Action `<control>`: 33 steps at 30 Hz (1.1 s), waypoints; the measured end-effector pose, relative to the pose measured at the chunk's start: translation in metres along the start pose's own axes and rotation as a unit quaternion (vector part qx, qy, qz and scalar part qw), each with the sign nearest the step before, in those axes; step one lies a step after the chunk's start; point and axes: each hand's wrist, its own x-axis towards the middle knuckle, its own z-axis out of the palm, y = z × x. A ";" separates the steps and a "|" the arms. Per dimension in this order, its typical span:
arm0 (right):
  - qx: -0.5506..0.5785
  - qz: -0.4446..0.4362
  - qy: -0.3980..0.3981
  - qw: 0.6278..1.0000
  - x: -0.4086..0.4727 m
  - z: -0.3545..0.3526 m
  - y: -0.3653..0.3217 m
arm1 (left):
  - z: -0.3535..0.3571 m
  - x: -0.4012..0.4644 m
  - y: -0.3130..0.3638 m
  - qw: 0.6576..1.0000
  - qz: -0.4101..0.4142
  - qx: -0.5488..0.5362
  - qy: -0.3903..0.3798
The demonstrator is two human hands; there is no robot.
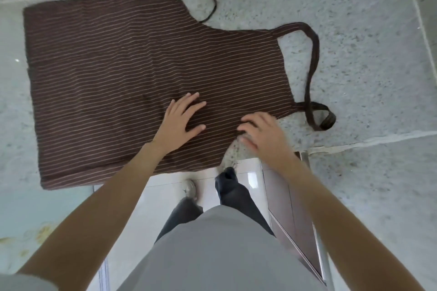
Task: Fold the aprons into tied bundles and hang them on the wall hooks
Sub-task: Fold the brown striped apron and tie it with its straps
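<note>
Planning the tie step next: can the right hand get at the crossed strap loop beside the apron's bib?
Probably yes. The right hand rests at the apron edge, and only bare countertop lies between it and the strap loop; nothing blocks the way.

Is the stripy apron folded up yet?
No, the apron lies spread flat on the counter, with its neck strap loose beside it.
</note>
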 end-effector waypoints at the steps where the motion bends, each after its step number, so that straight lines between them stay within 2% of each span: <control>1: 0.018 -0.026 -0.008 0.999 0.001 0.009 -0.023 | -0.004 -0.010 -0.003 0.999 -0.015 -0.012 0.039; 5: 0.045 -0.121 -0.055 0.990 0.006 0.059 -0.112 | -0.017 -0.095 -0.032 0.982 -0.092 -0.004 0.164; 7: 0.015 -0.105 -0.089 0.990 0.008 0.080 -0.146 | -0.018 -0.147 -0.053 0.977 -0.123 0.013 0.176; 10: -0.023 -0.039 -0.100 0.994 0.016 0.095 -0.178 | -0.019 -0.216 -0.085 0.978 -0.142 0.041 0.150; 13: -0.047 -0.008 -0.074 0.996 0.027 0.096 -0.184 | -0.016 -0.246 -0.107 0.984 -0.137 0.089 0.070; 16: -0.087 0.000 -0.094 0.992 0.040 0.093 -0.179 | -0.018 -0.235 -0.122 0.986 -0.119 0.118 0.010; 20: -0.169 -0.020 -0.175 0.970 0.054 0.097 -0.182 | -0.036 -0.202 -0.143 0.989 -0.116 0.095 -0.011; 23: -0.220 -0.012 -0.193 0.956 0.061 0.098 -0.191 | -0.048 -0.183 -0.152 0.992 -0.096 0.078 -0.024; 25: -0.228 -0.016 -0.155 0.961 0.063 0.099 -0.196 | -0.054 -0.174 -0.156 0.994 -0.077 0.070 -0.023; 27: -0.215 -0.057 -0.105 0.969 0.062 0.099 -0.199 | -0.058 -0.171 -0.156 0.995 -0.068 0.073 -0.013; 31: -0.124 -0.114 0.013 0.986 0.048 0.099 -0.204 | -0.052 -0.184 -0.137 0.994 0.007 0.086 0.063; 33: -0.100 -0.096 0.052 0.989 0.044 0.096 -0.209 | -0.041 -0.196 -0.124 0.994 0.002 0.104 0.038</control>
